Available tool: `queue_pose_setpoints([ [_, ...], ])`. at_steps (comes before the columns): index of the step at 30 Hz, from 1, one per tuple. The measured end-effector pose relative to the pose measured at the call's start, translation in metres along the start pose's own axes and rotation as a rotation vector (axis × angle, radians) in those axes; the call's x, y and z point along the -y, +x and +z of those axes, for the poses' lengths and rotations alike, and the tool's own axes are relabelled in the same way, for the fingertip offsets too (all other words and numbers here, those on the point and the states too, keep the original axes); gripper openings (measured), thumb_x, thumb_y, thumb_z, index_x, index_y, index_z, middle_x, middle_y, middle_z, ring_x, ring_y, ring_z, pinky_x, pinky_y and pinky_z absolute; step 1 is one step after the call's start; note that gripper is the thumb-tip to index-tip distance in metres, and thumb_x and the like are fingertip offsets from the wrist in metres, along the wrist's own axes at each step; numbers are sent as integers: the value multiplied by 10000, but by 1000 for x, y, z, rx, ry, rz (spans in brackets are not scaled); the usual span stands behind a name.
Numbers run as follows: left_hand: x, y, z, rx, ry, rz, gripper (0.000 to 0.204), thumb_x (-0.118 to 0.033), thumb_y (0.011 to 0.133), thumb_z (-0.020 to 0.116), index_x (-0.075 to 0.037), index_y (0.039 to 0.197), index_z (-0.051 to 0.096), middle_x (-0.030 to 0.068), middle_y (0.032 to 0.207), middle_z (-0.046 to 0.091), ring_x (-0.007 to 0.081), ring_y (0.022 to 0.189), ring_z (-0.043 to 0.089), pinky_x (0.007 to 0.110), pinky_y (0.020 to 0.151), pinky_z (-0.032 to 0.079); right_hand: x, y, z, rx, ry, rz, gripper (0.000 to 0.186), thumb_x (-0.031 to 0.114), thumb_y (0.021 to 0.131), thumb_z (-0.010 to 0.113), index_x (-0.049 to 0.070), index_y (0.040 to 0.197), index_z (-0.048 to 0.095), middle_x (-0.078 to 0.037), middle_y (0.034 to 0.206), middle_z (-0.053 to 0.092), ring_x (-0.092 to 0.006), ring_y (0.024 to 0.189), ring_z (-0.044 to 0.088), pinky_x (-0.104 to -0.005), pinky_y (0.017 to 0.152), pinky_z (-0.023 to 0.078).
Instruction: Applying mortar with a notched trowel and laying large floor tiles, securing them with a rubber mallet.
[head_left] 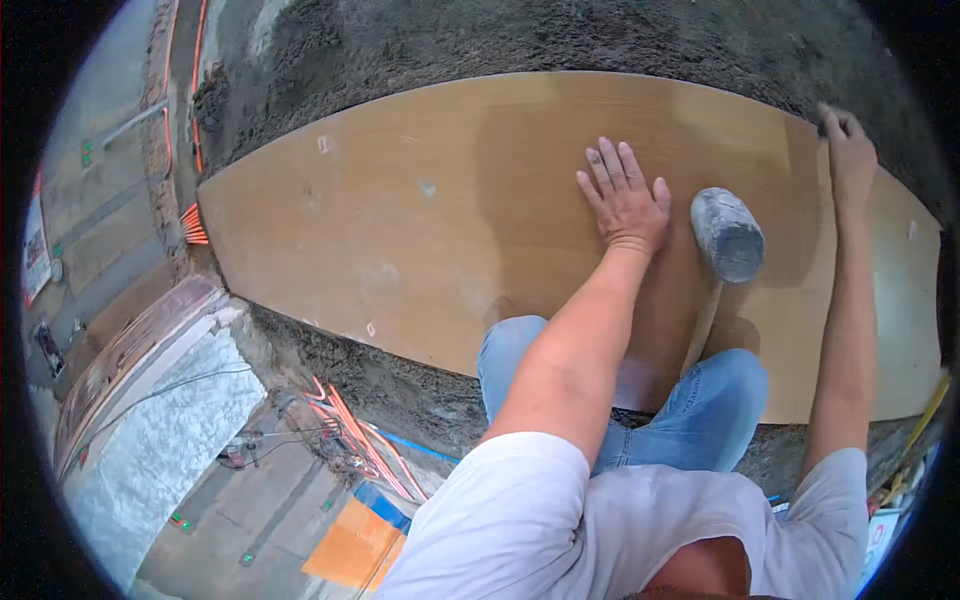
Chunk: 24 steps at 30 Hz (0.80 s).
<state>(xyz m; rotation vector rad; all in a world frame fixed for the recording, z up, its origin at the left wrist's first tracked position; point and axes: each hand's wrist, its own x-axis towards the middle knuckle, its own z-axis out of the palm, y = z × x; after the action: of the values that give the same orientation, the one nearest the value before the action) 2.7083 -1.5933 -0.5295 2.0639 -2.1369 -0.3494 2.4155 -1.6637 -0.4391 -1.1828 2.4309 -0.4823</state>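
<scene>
A long wood-coloured panel (pixel 400 230) lies on dark, crumbly mortar. My left hand (pixel 630 205) rests flat near its middle, fingers spread. At the panel's far right edge is my right hand (pixel 850 150), its fingers curled together. Something small and grey shows at those fingertips, too unclear to name. Between my hands lies a mallet (pixel 730 235) with a worn grey head, its pale handle running back toward my knee. Neither hand touches the mallet.
Loose mortar (pixel 450 45) borders the panel's far side. Orange conduits (pixel 355 430) and a blue pipe (pixel 415 443) run at the lower left, by a pale, rough wall end (pixel 180 430). My bent knees (pixel 715 400) are at the panel's near edge. An orange sheet (pixel 352 545) lies lower left.
</scene>
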Motion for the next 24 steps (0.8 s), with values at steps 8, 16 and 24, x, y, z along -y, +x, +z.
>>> queue_pose_setpoints([
  [8,-8,3,1,-18,-35,6,746,-395,805,514,18,1382,282,220,1477,171,393,1374,117,572,1090,62,-81,-57,1,35,213,135,355,326,869,575,12,1013,659,-85,771,656,-128,753,614,-252,716,467],
  [16,2,-1,-2,5,-30,18,743,-392,805,523,21,1372,279,238,1465,183,417,1359,137,586,1075,69,136,-27,114,278,200,-702,305,239,825,616,76,1082,639,-135,1036,648,-287,970,613,-365,844,477],
  [24,0,0,-2,74,-44,-7,731,-403,822,502,17,1376,273,235,1465,177,412,1365,112,577,1080,42,185,-14,169,460,-213,-823,261,285,784,634,93,956,671,-150,911,656,-329,893,619,-417,803,491],
])
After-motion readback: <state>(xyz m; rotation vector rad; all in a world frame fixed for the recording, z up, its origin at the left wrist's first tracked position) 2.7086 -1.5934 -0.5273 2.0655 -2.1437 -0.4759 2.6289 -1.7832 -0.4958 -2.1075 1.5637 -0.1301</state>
